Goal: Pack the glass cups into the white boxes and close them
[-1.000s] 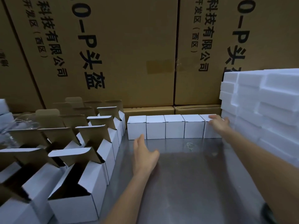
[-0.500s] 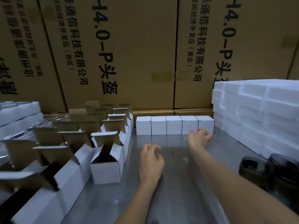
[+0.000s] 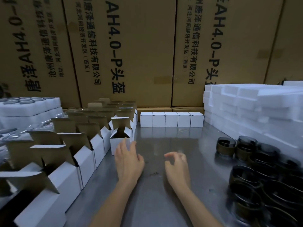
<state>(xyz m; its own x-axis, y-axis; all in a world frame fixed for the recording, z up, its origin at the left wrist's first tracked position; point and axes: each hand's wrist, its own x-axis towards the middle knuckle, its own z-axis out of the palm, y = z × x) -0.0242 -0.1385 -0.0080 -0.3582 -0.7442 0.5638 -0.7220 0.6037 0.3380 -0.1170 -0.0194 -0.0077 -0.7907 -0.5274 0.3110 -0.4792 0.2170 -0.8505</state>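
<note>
We note both hands empty over the metal surface (image 3: 172,141): the left hand (image 3: 127,163) spread, fingers straight, just beside the nearest open white box (image 3: 120,141); the right hand (image 3: 177,164) loosely curled, holding nothing. Five closed white boxes (image 3: 171,119) stand in a tight row at the back, sides touching. Rows of open boxes (image 3: 78,153) line the left, brown flaps upright. The dark glass cups (image 3: 255,163) crowd the right side, well apart from the open boxes. We judge the step in hand to be fetching the next box and cup: steady the box by its walls, not its flaps, and lower the cup straight in, so the rim clears the thin card. The boxes are matte white outside and raw brown inside, with crisp edges; the cups are smooth, round and smoky-dark, likely slippery. White foam slabs (image 3: 246,105), soft-edged, are stacked at the right rear.
</note>
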